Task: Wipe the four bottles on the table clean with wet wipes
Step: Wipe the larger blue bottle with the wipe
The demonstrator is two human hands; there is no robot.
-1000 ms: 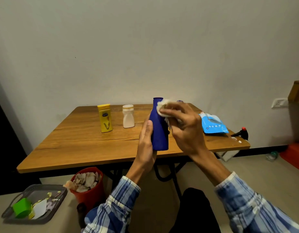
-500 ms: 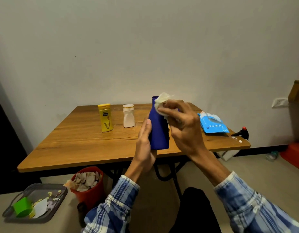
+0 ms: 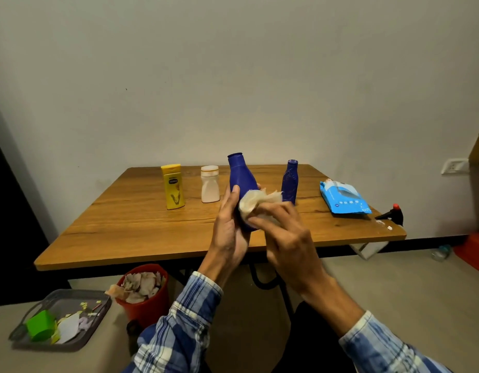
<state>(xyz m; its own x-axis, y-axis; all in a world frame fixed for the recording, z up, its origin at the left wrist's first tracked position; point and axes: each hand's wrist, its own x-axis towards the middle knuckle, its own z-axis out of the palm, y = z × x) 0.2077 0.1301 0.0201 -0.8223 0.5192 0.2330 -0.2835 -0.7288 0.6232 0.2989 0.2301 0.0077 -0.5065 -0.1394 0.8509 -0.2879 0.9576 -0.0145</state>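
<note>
Left hand (image 3: pixel 229 232) curled round big blue bottle (image 3: pixel 241 176) above table's (image 3: pixel 125 224) near edge, right hand (image 3: pixel 289 238) pinching crumpled wipe (image 3: pixel 253 203) against its lower body: turn bottle, rub all round, base too (hidden, perhaps unwiped).

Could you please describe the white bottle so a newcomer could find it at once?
Look at the wooden table by the wall. On its far half, just right of the yellow bottle, stands the white bottle. It is the only white one, shorter than its neighbours, with a thin orange ring near its top.
</note>
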